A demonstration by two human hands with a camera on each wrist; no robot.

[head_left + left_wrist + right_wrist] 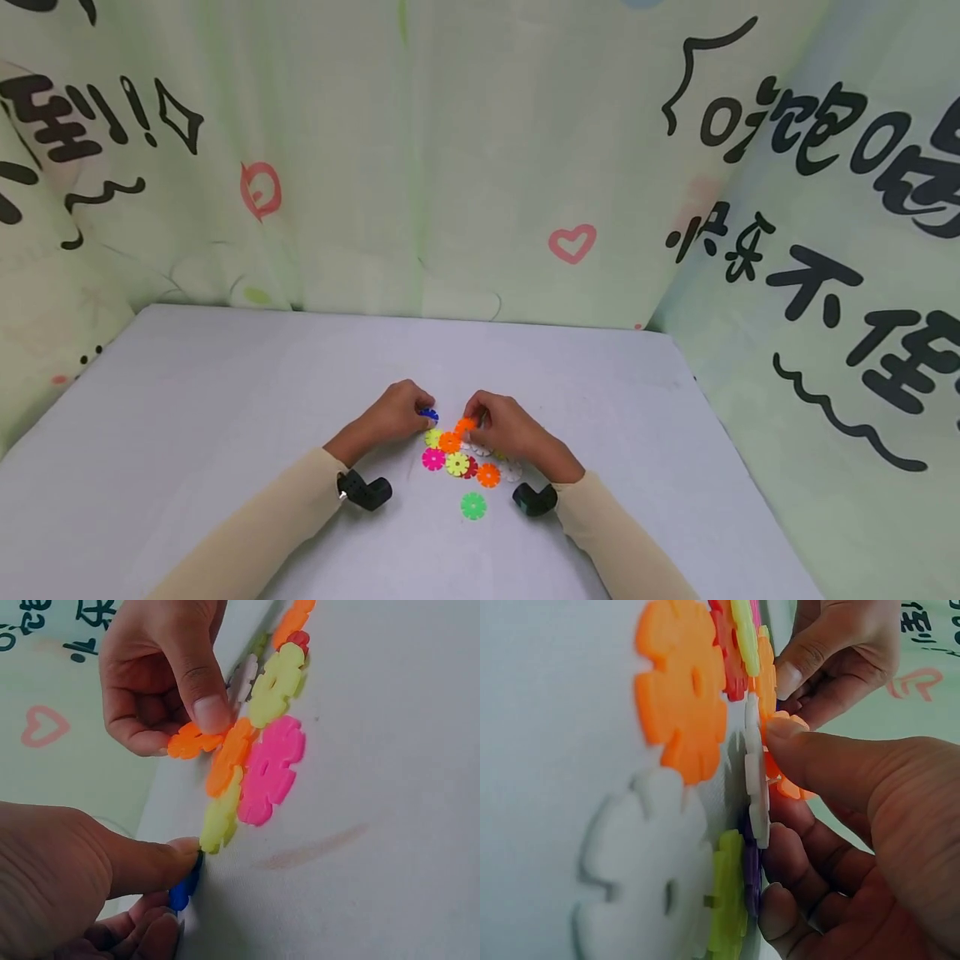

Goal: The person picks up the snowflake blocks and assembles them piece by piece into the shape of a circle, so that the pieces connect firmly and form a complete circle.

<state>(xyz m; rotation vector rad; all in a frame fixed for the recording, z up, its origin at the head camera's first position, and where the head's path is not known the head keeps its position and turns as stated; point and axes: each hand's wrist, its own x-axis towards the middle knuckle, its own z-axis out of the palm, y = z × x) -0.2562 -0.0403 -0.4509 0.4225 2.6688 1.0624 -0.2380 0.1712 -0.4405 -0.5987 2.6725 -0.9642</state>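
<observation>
My left hand [403, 410] pinches a blue flower-shaped plastic disc [184, 891] between thumb and fingers, low over the table. To its right, my right hand [506, 425] pinches an orange notched disc [795, 726] by thumb and fingertips, with the disc raised beside the pile. Between and in front of the hands lie a yellow disc [221, 817], another orange disc [450, 442] and a pink disc [432, 459]. White, purple and yellow-green discs sit below the right hand's fingers, partly hidden in the head view.
Nearer to me lie a pale yellow disc [457, 464], a red disc [471, 468] partly under it, an orange disc and a white disc [656, 862]. A green disc [473, 506] lies apart at the front. Printed curtains [480, 167] surround the white table [247, 392].
</observation>
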